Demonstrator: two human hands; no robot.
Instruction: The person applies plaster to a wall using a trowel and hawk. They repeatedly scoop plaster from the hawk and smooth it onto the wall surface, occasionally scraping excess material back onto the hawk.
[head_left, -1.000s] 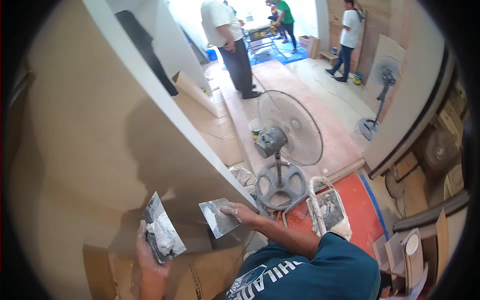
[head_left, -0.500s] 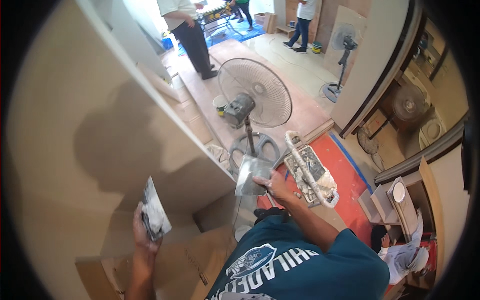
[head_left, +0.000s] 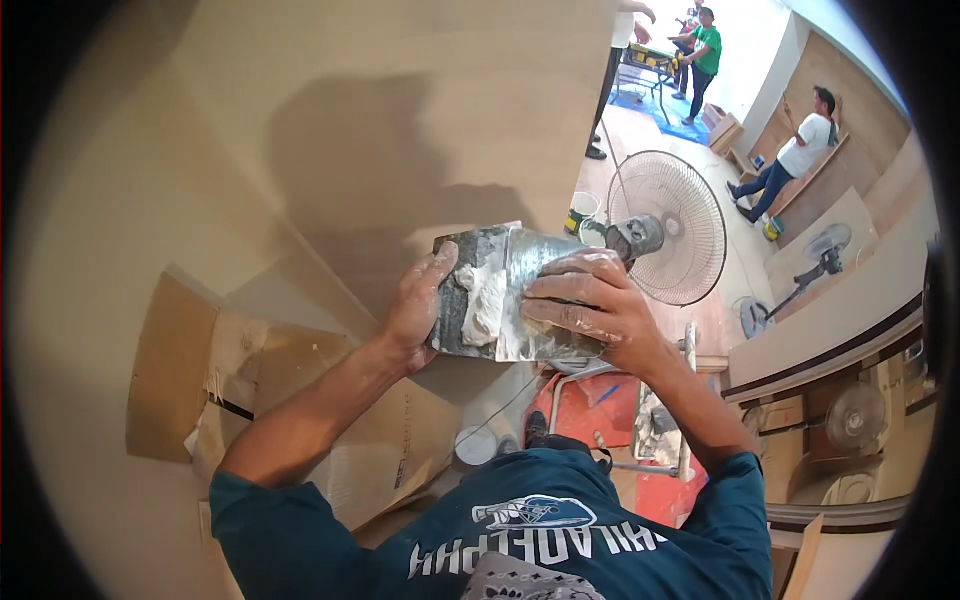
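Observation:
My left hand [head_left: 415, 305] grips a flat dark metal plate [head_left: 447, 322], its thumb over the upper edge. A thick lump of white putty [head_left: 485, 305] lies along that plate's right side. With fingers spread over its face, my right hand [head_left: 592, 300] holds a wide steel putty scraper [head_left: 528, 258]. The scraper's left edge meets the plate beside the putty. Both tools are before my chest, near the beige wall [head_left: 400, 120]. White residue coats my fingers. The undersides of the tools are hidden.
A standing fan [head_left: 680, 225] is just beyond my right hand. Cardboard [head_left: 400, 430] leans at lower left, near a pale bucket [head_left: 476, 446]. A putty-smeared tray [head_left: 655, 425] lies under my right forearm. Several people work farther back, one in white [head_left: 802, 150].
My hands came together from apart, bringing the scraper against the putty-loaded plate. My view swung left toward the wall, so the fan now appears farther right.

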